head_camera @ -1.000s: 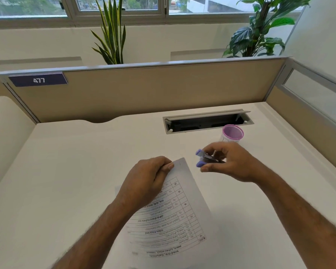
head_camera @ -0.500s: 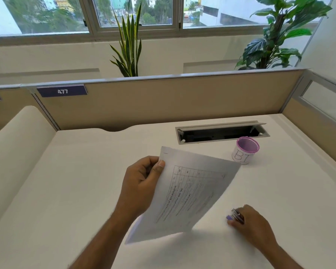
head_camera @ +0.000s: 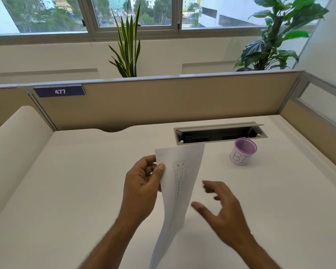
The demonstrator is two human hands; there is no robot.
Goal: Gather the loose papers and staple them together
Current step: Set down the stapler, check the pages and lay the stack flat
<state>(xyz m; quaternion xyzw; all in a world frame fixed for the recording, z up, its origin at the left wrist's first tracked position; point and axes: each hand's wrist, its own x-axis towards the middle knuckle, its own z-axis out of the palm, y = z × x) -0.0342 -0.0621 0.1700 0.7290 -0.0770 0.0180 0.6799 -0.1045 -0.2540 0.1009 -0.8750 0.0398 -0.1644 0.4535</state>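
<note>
1. The left hand (head_camera: 142, 183) is pinching the papers (head_camera: 179, 183) near their top corner, thumb pressing on the printed face and the other fingers curling behind, probably so the sheets hang as one bundle and can be checked at the bound corner.
2. The right hand (head_camera: 221, 208) is hovering just beside the papers with its fingers spread and gripping nothing (it is motion-blurred, so fine detail is hard to read); a judgement is that it is reaching in to steady or turn the sheets.
3. The papers are standing almost edge-on to the camera, lifted clear of the desk (head_camera: 76, 191), with the lower end trailing down toward the person; whether a staple is sitting in the corner cannot be told.
4. No stapler is showing anywhere in view, so the fastening step seems either finished or waiting on the tool.
5. Farther out, a small purple-rimmed cup (head_camera: 242, 152) is resting well apart to the right, near the open cable tray (head_camera: 219, 133) at the desk's back edge.
</note>
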